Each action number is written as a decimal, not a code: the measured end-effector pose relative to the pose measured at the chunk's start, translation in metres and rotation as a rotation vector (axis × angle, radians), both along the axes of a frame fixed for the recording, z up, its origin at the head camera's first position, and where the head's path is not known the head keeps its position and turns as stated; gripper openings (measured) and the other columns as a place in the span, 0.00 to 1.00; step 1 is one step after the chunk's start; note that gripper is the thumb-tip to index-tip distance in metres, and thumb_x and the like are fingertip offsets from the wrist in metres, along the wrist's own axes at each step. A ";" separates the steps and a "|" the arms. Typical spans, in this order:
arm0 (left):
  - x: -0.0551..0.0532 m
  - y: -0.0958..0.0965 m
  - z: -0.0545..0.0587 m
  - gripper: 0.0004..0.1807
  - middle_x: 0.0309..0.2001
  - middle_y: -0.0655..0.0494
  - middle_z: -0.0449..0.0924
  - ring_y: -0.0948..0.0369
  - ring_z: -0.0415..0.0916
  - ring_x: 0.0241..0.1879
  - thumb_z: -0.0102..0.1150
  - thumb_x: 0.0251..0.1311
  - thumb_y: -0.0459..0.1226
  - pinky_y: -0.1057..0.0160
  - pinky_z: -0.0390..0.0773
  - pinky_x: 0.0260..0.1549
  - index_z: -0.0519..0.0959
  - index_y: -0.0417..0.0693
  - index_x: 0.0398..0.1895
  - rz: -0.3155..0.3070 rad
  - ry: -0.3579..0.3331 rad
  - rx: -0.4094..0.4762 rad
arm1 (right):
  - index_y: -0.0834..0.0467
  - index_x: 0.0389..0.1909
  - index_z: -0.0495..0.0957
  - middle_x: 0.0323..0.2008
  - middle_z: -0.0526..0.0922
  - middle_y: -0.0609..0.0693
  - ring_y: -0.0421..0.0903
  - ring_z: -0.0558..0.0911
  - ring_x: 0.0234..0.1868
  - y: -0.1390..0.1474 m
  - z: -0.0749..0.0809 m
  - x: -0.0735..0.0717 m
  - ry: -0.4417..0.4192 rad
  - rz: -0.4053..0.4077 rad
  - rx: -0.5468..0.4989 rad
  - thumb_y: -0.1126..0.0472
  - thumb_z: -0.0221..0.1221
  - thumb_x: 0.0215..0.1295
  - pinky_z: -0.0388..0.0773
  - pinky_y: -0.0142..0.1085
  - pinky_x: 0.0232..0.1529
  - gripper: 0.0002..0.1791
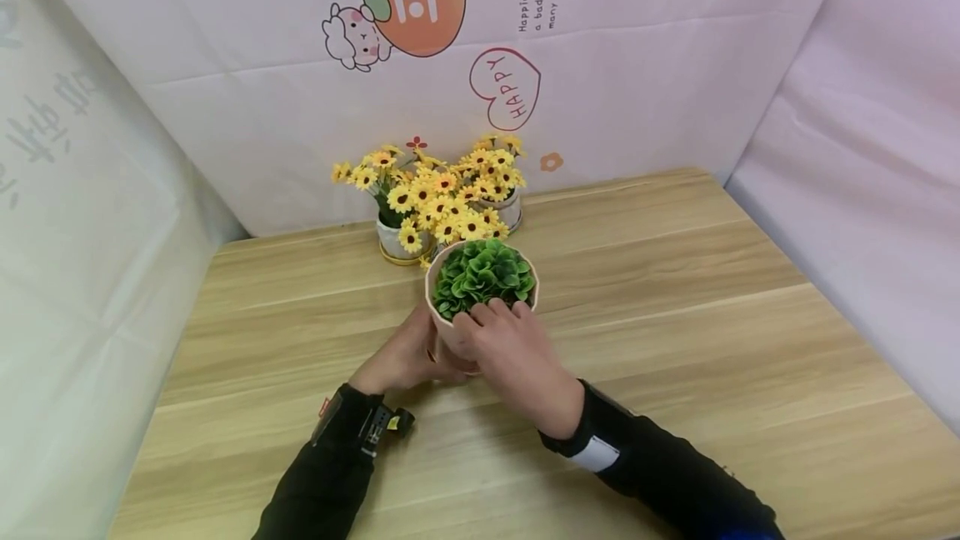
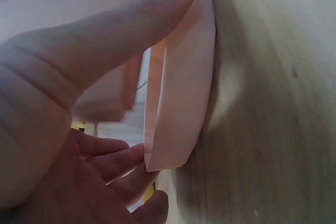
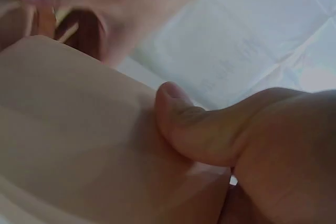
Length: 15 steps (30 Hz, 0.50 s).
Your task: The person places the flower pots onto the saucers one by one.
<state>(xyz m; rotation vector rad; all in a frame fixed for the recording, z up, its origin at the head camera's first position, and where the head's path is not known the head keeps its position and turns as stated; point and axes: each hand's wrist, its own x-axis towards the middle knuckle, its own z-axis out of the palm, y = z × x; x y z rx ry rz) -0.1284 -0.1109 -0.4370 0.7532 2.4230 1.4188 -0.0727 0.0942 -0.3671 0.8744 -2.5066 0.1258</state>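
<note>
A pale pink faceted flowerpot (image 1: 454, 340) holds a bushy green artificial plant (image 1: 483, 273) at the middle of the table. My right hand (image 1: 517, 357) grips its near rim, fingers over the edge; in the right wrist view the thumb presses on the outer wall. Low on the pot's left side, my left hand (image 1: 408, 359) is at a matching pink saucer (image 2: 184, 82). In the left wrist view the thumb lies across the saucer and the fingertips touch its far side. A gap shows between the pot's bottom and the saucer, which sits close over the wooden table.
Behind the flowerpot stand a left pot of yellow daisies (image 1: 401, 240) and a right pot of yellow daisies (image 1: 508, 211), their blooms overlapping. The wooden table (image 1: 675, 340) extends to both sides. A printed white curtain (image 1: 637, 90) hangs along the back edge, with white cloth at both sides.
</note>
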 end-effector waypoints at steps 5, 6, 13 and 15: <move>-0.001 -0.006 0.002 0.75 0.84 0.61 0.56 0.57 0.57 0.82 0.87 0.44 0.32 0.49 0.58 0.81 0.42 0.69 0.87 -0.003 -0.080 0.072 | 0.51 0.39 0.84 0.35 0.88 0.47 0.46 0.83 0.36 -0.008 -0.007 -0.001 0.007 0.022 0.030 0.59 0.74 0.61 0.70 0.35 0.29 0.09; -0.001 -0.007 0.003 0.73 0.83 0.61 0.58 0.56 0.59 0.81 0.87 0.44 0.33 0.49 0.60 0.80 0.43 0.68 0.87 0.000 -0.099 0.079 | 0.51 0.39 0.85 0.35 0.88 0.47 0.46 0.83 0.36 -0.009 -0.008 -0.001 0.008 0.025 0.030 0.59 0.74 0.61 0.70 0.35 0.29 0.09; -0.002 -0.014 0.007 0.67 0.80 0.52 0.64 0.52 0.69 0.75 0.85 0.48 0.33 0.51 0.74 0.71 0.49 0.58 0.86 0.004 -0.145 0.057 | 0.49 0.38 0.85 0.35 0.88 0.46 0.45 0.83 0.36 -0.012 -0.014 -0.004 -0.008 0.042 0.046 0.55 0.74 0.61 0.69 0.34 0.29 0.08; -0.002 -0.015 0.007 0.68 0.80 0.50 0.64 0.51 0.71 0.73 0.84 0.48 0.33 0.54 0.76 0.69 0.47 0.57 0.87 0.007 -0.156 0.054 | 0.48 0.36 0.85 0.34 0.88 0.46 0.45 0.83 0.35 -0.012 -0.016 -0.005 0.000 0.045 0.044 0.54 0.74 0.61 0.68 0.34 0.29 0.07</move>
